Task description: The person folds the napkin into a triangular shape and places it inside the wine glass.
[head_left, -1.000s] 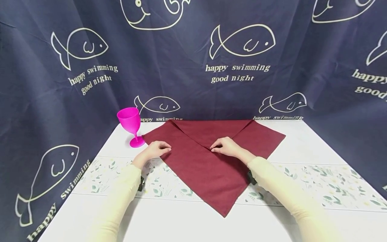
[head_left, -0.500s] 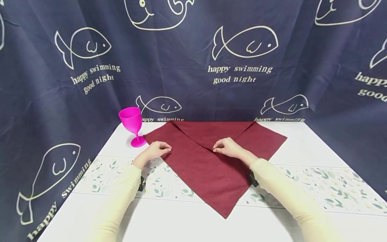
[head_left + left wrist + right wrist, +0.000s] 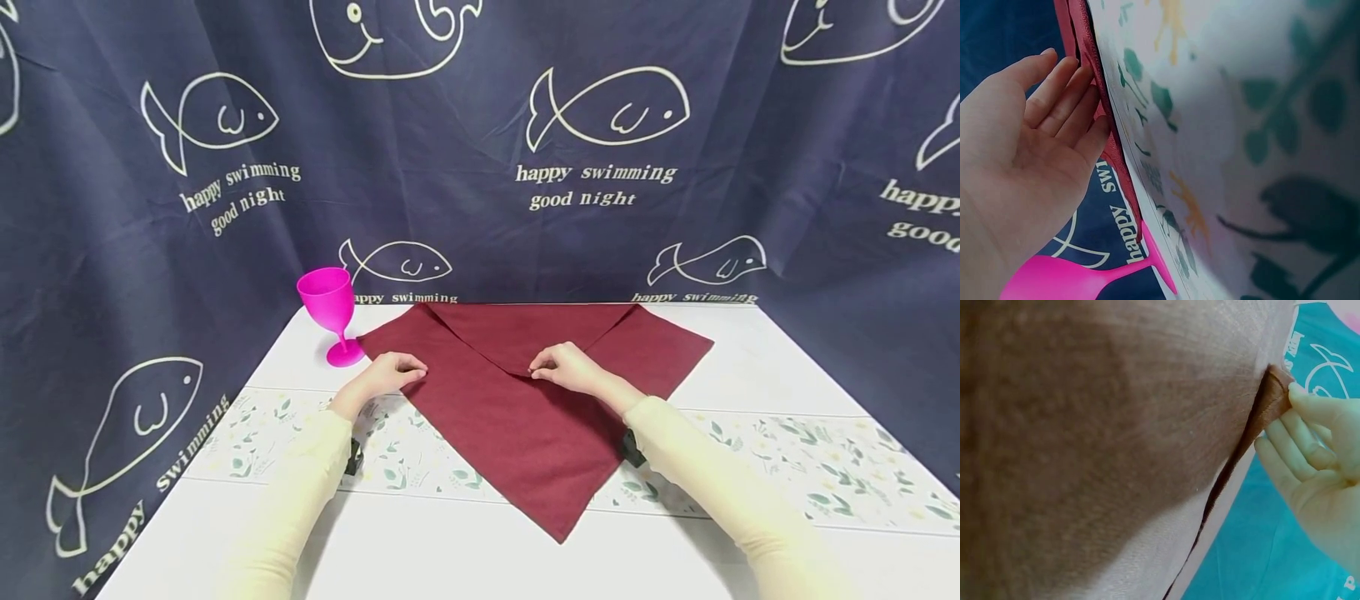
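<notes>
A dark red cloth [image 3: 517, 442] lies spread on the table, one corner pointing toward me and its far part folded over into a flap [image 3: 536, 329]. My right hand [image 3: 567, 368] pinches the tip of that flap between thumb and fingers near the cloth's middle. In the right wrist view the pinched corner [image 3: 1272, 397] is lifted slightly. At the cloth's left edge rests my left hand [image 3: 382, 377]. The left wrist view shows its fingers [image 3: 1063, 106] loosely extended against the cloth, with the thumb held apart.
A bright pink goblet [image 3: 328, 304] stands upright at the back left, its base by the cloth's left corner. The white table [image 3: 450, 550] has a leaf-patterned band across it. Dark blue curtain [image 3: 465, 192] with fish prints hangs behind and at both sides.
The view has shifted slightly, moving everything a little right and down. Relative to the cloth, both hands keep nearly the same place; the right still pinches the flap's tip.
</notes>
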A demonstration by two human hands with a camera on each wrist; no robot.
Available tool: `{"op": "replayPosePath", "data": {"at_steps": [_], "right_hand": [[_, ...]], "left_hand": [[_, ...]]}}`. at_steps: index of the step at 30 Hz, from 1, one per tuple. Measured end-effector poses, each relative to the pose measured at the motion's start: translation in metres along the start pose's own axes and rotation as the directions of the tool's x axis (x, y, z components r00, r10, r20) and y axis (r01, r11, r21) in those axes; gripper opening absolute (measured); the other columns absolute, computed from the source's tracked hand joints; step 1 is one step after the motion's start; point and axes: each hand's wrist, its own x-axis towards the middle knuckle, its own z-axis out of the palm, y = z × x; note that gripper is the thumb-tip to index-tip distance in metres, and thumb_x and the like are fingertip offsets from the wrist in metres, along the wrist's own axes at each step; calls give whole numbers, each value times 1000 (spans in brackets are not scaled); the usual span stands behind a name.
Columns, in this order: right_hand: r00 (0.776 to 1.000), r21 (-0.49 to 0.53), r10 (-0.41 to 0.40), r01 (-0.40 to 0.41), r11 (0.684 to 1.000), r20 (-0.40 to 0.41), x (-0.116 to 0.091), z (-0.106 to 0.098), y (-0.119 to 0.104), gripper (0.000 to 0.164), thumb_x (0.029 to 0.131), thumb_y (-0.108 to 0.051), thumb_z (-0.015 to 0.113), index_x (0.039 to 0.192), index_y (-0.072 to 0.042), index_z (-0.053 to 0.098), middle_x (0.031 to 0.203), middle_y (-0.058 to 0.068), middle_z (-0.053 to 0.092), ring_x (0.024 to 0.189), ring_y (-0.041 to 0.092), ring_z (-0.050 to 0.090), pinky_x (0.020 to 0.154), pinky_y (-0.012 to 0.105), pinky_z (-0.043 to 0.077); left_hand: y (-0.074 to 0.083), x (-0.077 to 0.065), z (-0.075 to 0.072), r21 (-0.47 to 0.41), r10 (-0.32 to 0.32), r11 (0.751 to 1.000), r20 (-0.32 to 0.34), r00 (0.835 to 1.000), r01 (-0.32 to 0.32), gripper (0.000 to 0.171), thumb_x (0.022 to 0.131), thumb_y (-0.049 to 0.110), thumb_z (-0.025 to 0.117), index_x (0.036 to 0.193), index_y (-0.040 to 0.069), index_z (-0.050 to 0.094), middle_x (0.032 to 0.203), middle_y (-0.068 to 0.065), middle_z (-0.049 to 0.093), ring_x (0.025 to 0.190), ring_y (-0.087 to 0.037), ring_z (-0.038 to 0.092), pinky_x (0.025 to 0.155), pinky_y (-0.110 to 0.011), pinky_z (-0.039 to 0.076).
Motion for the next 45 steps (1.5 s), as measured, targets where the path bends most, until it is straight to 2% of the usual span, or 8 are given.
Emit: {"op": "replayPosePath", "data": {"at_steps": [5,11,16,22,31,41,45], "right_hand": [[1000,48,-14,14,999,7,-5,-2,0,10,80,-2,69,89,-1,72,83,6,73,74,11,65,69,21,51],[998,98,-61,61,993,-10,-9,-5,-2,9,79,0,69,88,-2,71,83,6,71,74,11,65,70,23,54],[994,83,-101,104,991,-35,-11,-4,-4,9,79,-2,72,86,-6,73,80,2,68,73,8,63,71,26,55],[989,77,-135,139,987,-54,-15,-5,-9,7,78,-3,72,85,-6,73,78,1,67,72,8,63,69,26,55],[994,63,-105,107,992,-35,-20,-9,-18,5,80,-4,70,86,-5,71,81,2,71,74,11,66,71,24,55],[997,113,-81,81,990,-7,-29,-10,-25,6,80,-3,70,85,-4,68,80,3,71,73,9,65,71,26,56],[995,106,-101,102,989,-11,-32,-9,-24,6,80,-3,71,84,-5,68,79,2,71,72,7,64,70,24,56]], "left_hand": [[0,-1,1,-5,-4,1000,-2,1000,4,20,90,18,61,103,6,70,102,-8,71,106,-25,61,96,-42,45],[-1,-2,3,-12,-8,1000,-6,1000,8,21,90,18,61,104,6,70,104,-8,71,108,-25,60,97,-42,44],[-3,0,3,-10,-3,1000,-4,1000,3,22,90,19,62,106,6,70,105,-8,71,106,-23,61,96,-41,45],[-5,1,3,-43,-7,999,8,1000,7,27,89,19,63,111,3,67,111,-12,68,110,-25,61,97,-41,45],[-2,1,2,-98,-11,995,21,1000,13,34,88,17,65,117,0,63,116,-15,66,113,-27,59,100,-42,43],[-2,4,4,-86,-14,996,18,1000,16,34,88,19,66,116,1,63,115,-14,66,113,-26,59,101,-41,43],[-3,4,4,-74,-6,997,13,1000,7,33,87,18,66,115,0,64,114,-14,67,112,-26,60,100,-41,44]]}}
